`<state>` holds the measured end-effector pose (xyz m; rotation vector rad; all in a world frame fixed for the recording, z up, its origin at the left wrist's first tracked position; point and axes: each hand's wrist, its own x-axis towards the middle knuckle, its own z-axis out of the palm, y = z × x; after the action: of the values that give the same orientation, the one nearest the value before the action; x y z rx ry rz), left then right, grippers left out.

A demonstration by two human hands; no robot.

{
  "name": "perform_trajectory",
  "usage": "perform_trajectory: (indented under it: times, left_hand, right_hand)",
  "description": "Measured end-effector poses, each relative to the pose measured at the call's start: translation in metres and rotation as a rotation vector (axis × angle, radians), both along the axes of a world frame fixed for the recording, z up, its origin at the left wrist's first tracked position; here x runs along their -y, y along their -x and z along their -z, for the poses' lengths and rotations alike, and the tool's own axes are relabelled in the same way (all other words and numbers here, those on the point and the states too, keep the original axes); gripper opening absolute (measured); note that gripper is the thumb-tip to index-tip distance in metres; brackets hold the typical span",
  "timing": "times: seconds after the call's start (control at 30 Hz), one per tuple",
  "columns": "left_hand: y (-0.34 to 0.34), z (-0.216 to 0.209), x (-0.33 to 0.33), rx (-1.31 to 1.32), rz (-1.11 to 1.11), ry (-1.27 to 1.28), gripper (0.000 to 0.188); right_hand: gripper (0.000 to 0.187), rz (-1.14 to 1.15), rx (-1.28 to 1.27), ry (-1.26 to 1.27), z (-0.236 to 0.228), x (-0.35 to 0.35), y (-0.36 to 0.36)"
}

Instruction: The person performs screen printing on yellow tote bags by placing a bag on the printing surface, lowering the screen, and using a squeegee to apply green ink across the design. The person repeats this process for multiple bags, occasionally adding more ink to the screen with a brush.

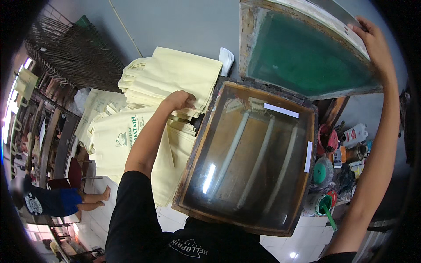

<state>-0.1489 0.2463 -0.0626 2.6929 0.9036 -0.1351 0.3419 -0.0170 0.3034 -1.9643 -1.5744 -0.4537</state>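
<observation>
Two arms [151, 142] spread; right hand [372, 43] grips screen [302, 57]; left hand [179, 101] over bags [184, 65], grip unclear.

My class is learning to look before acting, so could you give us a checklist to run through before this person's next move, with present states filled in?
1. Screen raised off the glass: ok, it stands tilted up.
2. Right hand on the screen's edge: ok.
3. Left hand at the bags: ok.
4. Left hand's grip on just one bag: cannot tell, its fingertips are unclear.
5. A bag laid on the glass: not ok, the bags lie left of it.
</observation>
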Motion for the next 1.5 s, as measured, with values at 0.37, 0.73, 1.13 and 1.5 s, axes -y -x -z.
perform_trajectory:
  times: [0.37, 0.73, 1.13, 1.5]
  left_hand:
    - [0.003, 0.018, 0.018, 0.263, -0.237, -0.288, 0.035]
    - [0.069, -0.174, 0.049, 0.587, -0.298, -0.228, 0.037]
    - [-0.099, 0.025, 0.345, 0.571, 0.426, -0.105, 0.031]
    - [-0.200, 0.044, 0.419, 0.655, 0.239, -0.001, 0.026]
  right_hand:
    - [0.049, -0.092, 0.023, 0.107, -0.006, -0.017, -0.027]
    - [0.042, -0.103, 0.097, 0.074, -0.007, -0.012, 0.005]
    - [0.046, -0.027, 0.042, -0.101, -0.008, 0.007, 0.054]
    - [0.034, -0.145, 0.033, -0.102, 0.005, 0.021, 0.060]
